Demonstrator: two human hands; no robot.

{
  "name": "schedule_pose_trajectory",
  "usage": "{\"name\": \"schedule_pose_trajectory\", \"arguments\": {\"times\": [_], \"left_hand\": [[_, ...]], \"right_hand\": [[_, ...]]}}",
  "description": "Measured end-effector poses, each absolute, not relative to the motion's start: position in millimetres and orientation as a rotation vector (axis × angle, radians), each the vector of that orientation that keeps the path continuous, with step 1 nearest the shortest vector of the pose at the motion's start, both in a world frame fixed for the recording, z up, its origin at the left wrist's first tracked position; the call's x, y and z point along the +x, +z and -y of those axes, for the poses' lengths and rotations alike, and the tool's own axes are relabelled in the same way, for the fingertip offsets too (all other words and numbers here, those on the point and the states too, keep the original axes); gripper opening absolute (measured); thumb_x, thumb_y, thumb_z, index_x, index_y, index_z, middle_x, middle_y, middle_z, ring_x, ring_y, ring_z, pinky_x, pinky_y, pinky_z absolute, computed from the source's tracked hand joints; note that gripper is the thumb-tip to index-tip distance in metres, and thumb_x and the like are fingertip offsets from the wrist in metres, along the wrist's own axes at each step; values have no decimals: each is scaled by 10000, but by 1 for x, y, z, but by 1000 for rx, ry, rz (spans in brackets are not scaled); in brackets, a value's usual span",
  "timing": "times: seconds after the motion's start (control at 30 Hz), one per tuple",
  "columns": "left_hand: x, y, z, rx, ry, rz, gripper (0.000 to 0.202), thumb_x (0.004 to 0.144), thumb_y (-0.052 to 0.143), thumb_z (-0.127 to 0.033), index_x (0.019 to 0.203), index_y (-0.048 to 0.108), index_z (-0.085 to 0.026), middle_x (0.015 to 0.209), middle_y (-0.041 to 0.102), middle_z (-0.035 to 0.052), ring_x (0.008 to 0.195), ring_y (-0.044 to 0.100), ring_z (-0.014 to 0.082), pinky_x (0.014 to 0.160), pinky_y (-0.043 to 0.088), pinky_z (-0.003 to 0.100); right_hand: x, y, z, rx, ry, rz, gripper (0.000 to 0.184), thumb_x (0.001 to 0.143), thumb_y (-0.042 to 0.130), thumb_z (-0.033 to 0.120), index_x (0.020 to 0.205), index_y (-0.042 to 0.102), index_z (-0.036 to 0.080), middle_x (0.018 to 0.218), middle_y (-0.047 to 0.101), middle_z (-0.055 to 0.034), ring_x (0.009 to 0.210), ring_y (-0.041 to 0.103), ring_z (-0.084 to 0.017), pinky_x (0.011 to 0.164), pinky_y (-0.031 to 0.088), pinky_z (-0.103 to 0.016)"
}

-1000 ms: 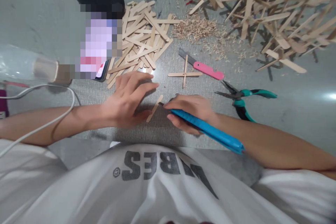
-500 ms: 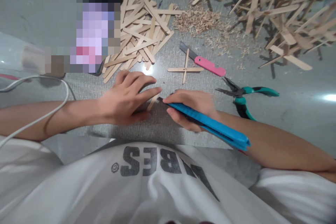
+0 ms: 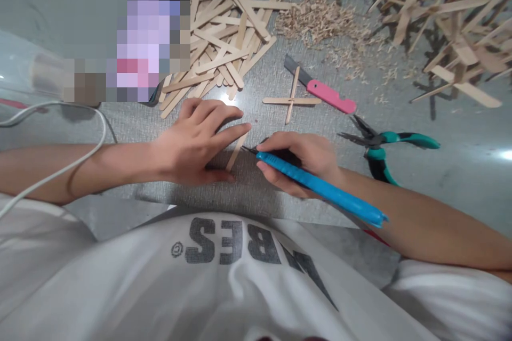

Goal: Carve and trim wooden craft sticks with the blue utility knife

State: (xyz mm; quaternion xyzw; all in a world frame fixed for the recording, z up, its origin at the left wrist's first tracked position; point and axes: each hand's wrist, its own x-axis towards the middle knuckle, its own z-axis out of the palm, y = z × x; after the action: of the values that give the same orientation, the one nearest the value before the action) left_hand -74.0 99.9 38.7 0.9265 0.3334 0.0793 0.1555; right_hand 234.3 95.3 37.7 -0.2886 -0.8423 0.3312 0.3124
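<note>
My left hand (image 3: 196, 141) lies on the grey mat, fingers spread, its forefinger and thumb pinning a short wooden stick (image 3: 235, 153) flat. My right hand (image 3: 302, 162) is closed round a blue utility knife (image 3: 320, 187) held like a pen. The knife's blade tip touches the right edge of the stick near its middle. A cross made of two glued sticks (image 3: 291, 100) lies just beyond my right hand.
A pile of loose wooden sticks (image 3: 224, 48) lies beyond my left hand, wood shavings (image 3: 320, 21) beside it. A pink knife (image 3: 322, 89) and teal pliers (image 3: 384, 146) rest at right. Heaped stick crosses (image 3: 444, 5) fill the far right. A white cable (image 3: 60, 170) crosses my left forearm.
My left fingers have slid over more of the stick, and the blue knife's tip has settled against it. The view has shifted slightly downward.
</note>
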Motion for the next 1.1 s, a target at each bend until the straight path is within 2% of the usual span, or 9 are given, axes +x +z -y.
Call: {"name": "schedule_pose_trajectory", "arguments": {"times": [0.17,0.37,0.63,0.73,0.9,1.1], "left_hand": [[-73,39,-100,2657,252,-928,968,914,967,-550,1729,545,-243,1690,676,241,1539,631,472,1240,492,670],[-73,39,-100,2605,263,-953,938,920,959,-518,1733,551,-288,1690,678,230,1545,626,491,1246,487,697],[-73,40,-100,2614,246,-933,963,910,979,-534,1730,557,-256,1689,681,243,1556,618,497,1247,484,708],[-72,39,-100,2607,254,-945,947,920,969,-523,1733,554,-270,1697,675,231,1563,609,493,1253,475,705],[-75,36,-103,2603,277,-918,944,958,932,-609,1748,544,-270,1689,675,237,1546,610,492,1239,478,698],[-75,33,-101,2631,273,-923,914,980,923,-554,1762,536,-281,1696,660,240,1562,588,486,1249,462,705]], "right_hand": [[237,36,-96,-771,897,2279,177,1138,721,312,1313,691,303,1034,901,-28,801,860,-194,711,686,-316],[236,37,-93,-868,1012,2222,272,1123,727,350,1393,706,323,1115,922,-38,893,904,-221,799,724,-329],[234,39,-96,-805,961,2295,181,1121,698,282,1300,700,309,1063,921,-16,845,886,-207,766,698,-336],[234,39,-96,-782,947,2274,200,1120,731,281,1316,696,307,1075,923,-12,853,889,-201,774,703,-324],[235,39,-97,-791,921,2306,224,1126,724,304,1349,698,308,1081,921,-22,839,883,-207,762,702,-331],[236,38,-98,-759,926,2300,261,1124,706,274,1381,716,315,1122,920,-33,865,885,-204,777,708,-325]]}}
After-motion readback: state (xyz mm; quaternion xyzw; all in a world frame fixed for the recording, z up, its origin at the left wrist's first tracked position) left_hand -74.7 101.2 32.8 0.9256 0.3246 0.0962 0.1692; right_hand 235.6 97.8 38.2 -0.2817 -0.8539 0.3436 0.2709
